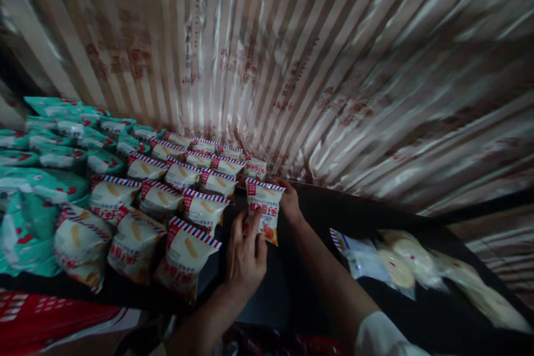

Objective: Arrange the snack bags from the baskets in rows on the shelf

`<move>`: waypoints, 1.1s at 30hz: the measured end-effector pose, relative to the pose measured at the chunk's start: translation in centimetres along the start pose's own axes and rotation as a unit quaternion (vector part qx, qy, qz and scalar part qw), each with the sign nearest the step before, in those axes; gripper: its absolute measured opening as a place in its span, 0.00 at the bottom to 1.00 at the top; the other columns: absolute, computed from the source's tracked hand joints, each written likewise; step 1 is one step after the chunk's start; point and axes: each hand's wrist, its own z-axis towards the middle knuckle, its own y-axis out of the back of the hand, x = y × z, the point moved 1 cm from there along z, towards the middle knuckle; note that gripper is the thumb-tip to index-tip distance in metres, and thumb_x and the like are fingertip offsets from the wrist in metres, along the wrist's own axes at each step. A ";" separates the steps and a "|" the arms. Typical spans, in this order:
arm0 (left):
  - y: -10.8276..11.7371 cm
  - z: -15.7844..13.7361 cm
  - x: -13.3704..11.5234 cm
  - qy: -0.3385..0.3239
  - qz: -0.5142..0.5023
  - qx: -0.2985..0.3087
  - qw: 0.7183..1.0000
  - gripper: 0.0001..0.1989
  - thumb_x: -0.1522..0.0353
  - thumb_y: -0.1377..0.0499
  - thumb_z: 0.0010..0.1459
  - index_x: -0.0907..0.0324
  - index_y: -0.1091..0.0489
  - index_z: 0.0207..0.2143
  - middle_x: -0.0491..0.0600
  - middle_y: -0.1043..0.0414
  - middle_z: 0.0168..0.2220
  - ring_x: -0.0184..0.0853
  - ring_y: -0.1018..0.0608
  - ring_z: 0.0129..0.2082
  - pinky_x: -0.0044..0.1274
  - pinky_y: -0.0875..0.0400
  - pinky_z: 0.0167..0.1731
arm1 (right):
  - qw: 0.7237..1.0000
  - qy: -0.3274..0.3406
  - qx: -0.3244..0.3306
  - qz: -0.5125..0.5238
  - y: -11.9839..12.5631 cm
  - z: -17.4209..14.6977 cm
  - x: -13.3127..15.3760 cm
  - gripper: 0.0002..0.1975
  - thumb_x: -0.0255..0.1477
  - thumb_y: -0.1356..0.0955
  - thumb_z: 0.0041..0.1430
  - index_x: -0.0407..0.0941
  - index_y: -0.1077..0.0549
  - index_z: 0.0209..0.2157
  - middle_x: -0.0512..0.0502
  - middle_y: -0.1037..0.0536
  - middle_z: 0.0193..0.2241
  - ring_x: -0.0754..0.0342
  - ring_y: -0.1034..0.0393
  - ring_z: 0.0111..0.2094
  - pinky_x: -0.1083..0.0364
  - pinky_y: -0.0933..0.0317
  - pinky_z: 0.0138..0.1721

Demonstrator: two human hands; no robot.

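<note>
White snack bag (269, 200) — red lettering, red-and-blue striped edge; teal pouches (102, 162) — black shelf (354, 212).

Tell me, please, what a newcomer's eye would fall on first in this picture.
Probably the shiny, crinkled, striped sheeting across the background. Next, the rows of teal bags at left and white bags with striped tops beside them; then, near the center, the left hand and right hand on a single white bag.
</note>
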 end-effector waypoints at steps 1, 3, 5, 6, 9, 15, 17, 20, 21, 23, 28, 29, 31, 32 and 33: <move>0.0 0.0 0.1 0.004 0.010 -0.001 1.000 0.25 0.72 0.50 0.61 0.53 0.43 0.60 0.55 0.40 0.54 0.39 0.31 0.53 0.31 0.32 0.52 | 1.000 -0.022 0.001 0.022 0.3 -0.8 0.0 0.23 0.45 0.31 0.44 0.41 0.26 0.36 0.42 0.20 0.32 0.45 0.26 0.35 0.49 0.34 0.39; 0.0 0.1 0.2 0.010 0.030 -0.003 0.999 0.25 0.72 0.50 0.61 0.53 0.42 0.60 0.55 0.41 0.54 0.40 0.31 0.53 0.32 0.32 0.52 | 0.994 -0.067 0.030 0.079 0.9 -2.7 0.1 0.27 0.51 0.34 0.48 0.41 0.25 0.37 0.40 0.20 0.35 0.45 0.26 0.38 0.49 0.34 0.41; 0.0 0.2 0.1 0.013 0.043 0.000 0.999 0.25 0.72 0.50 0.61 0.51 0.41 0.60 0.55 0.41 0.54 0.40 0.32 0.54 0.32 0.32 0.52 | 0.985 -0.087 0.091 0.118 1.4 -4.9 0.5 0.30 0.54 0.36 0.50 0.42 0.25 0.39 0.40 0.20 0.39 0.45 0.26 0.41 0.50 0.34 0.44; 0.0 0.2 0.0 0.012 0.045 0.003 0.999 0.25 0.72 0.50 0.61 0.51 0.42 0.60 0.54 0.41 0.54 0.40 0.32 0.54 0.32 0.33 0.52 | 0.981 -0.085 0.122 0.122 1.6 -6.0 0.7 0.30 0.54 0.35 0.50 0.43 0.25 0.41 0.41 0.21 0.41 0.45 0.27 0.43 0.50 0.34 0.45; 0.1 0.3 -0.4 0.004 0.039 0.029 0.999 0.27 0.73 0.50 0.60 0.51 0.45 0.62 0.54 0.40 0.54 0.39 0.33 0.55 0.33 0.34 0.54 | 0.979 -0.067 0.168 0.093 1.9 -8.6 1.2 0.28 0.48 0.28 0.44 0.45 0.26 0.43 0.43 0.21 0.42 0.46 0.27 0.45 0.51 0.35 0.47; -0.1 0.1 -0.4 0.031 0.035 0.049 0.998 0.32 0.73 0.50 0.59 0.57 0.54 0.65 0.57 0.47 0.62 0.42 0.40 0.62 0.36 0.38 0.57 | 0.993 -0.071 0.069 0.067 2.0 -8.7 0.3 0.26 0.46 0.26 0.40 0.43 0.26 0.38 0.43 0.19 0.35 0.46 0.24 0.37 0.49 0.31 0.41; -0.3 -0.1 -0.1 0.023 0.042 0.071 0.996 0.30 0.73 0.50 0.59 0.59 0.51 0.64 0.58 0.46 0.62 0.43 0.40 0.62 0.36 0.38 0.58 | 0.995 -0.060 0.046 0.066 1.8 -7.9 -0.1 0.26 0.45 0.26 0.40 0.44 0.27 0.39 0.44 0.20 0.35 0.47 0.24 0.36 0.50 0.30 0.38; -0.6 -0.4 0.4 0.021 0.061 0.096 0.993 0.30 0.74 0.49 0.57 0.61 0.48 0.62 0.59 0.46 0.62 0.44 0.39 0.61 0.37 0.38 0.58 | 0.995 -0.053 0.044 0.069 1.1 -6.9 -0.4 0.27 0.46 0.27 0.41 0.44 0.29 0.41 0.44 0.20 0.36 0.47 0.24 0.35 0.50 0.29 0.35; -0.7 -0.4 0.5 0.022 0.068 0.094 0.993 0.30 0.75 0.49 0.56 0.61 0.47 0.62 0.59 0.47 0.63 0.45 0.40 0.62 0.38 0.38 0.58 | 0.995 -0.051 0.042 0.072 0.8 -6.7 -0.4 0.28 0.46 0.27 0.41 0.44 0.29 0.41 0.44 0.20 0.36 0.48 0.24 0.34 0.50 0.29 0.34; -0.7 -0.4 0.7 0.019 0.075 0.082 0.994 0.30 0.76 0.48 0.56 0.62 0.47 0.62 0.60 0.51 0.64 0.46 0.42 0.63 0.39 0.38 0.58 | 0.996 -0.045 0.040 0.071 0.1 -6.3 -0.4 0.27 0.47 0.28 0.42 0.43 0.28 0.41 0.44 0.20 0.36 0.48 0.24 0.33 0.51 0.29 0.33; -0.8 -0.1 0.8 -0.002 0.068 0.041 0.997 0.31 0.77 0.48 0.55 0.62 0.47 0.61 0.60 0.56 0.66 0.47 0.48 0.65 0.40 0.41 0.60 | 0.998 -0.024 0.023 0.059 -1.3 -5.0 -0.2 0.28 0.49 0.29 0.43 0.43 0.27 0.40 0.44 0.20 0.34 0.48 0.25 0.33 0.52 0.30 0.34; -0.8 -0.1 0.9 0.000 0.068 0.035 0.997 0.30 0.77 0.48 0.55 0.61 0.46 0.61 0.59 0.56 0.66 0.46 0.48 0.65 0.40 0.41 0.60 | 0.998 -0.020 0.016 0.063 -1.4 -4.7 -0.1 0.28 0.49 0.29 0.42 0.43 0.27 0.39 0.44 0.20 0.34 0.49 0.25 0.33 0.52 0.30 0.34; -1.0 -0.2 1.2 0.006 0.068 0.030 0.997 0.29 0.78 0.48 0.54 0.61 0.44 0.60 0.59 0.56 0.66 0.47 0.46 0.65 0.40 0.39 0.59 | 0.998 -0.014 0.006 0.069 -1.7 -4.2 -0.1 0.28 0.48 0.29 0.41 0.42 0.27 0.39 0.44 0.20 0.34 0.49 0.25 0.33 0.52 0.30 0.34; -1.2 -0.2 1.3 0.008 0.069 0.030 0.997 0.28 0.78 0.48 0.54 0.62 0.43 0.59 0.60 0.56 0.66 0.47 0.45 0.64 0.40 0.38 0.58 | 0.998 -0.010 0.003 0.067 -1.8 -4.0 -0.1 0.28 0.48 0.29 0.41 0.42 0.27 0.39 0.44 0.20 0.34 0.49 0.25 0.33 0.52 0.30 0.34; -1.3 -0.2 1.4 0.008 0.069 0.029 0.997 0.28 0.77 0.48 0.54 0.63 0.42 0.59 0.61 0.56 0.65 0.48 0.45 0.64 0.40 0.38 0.58 | 0.998 -0.005 0.005 0.059 -1.9 -3.8 -0.1 0.28 0.48 0.29 0.41 0.42 0.27 0.40 0.45 0.20 0.33 0.49 0.26 0.33 0.52 0.30 0.34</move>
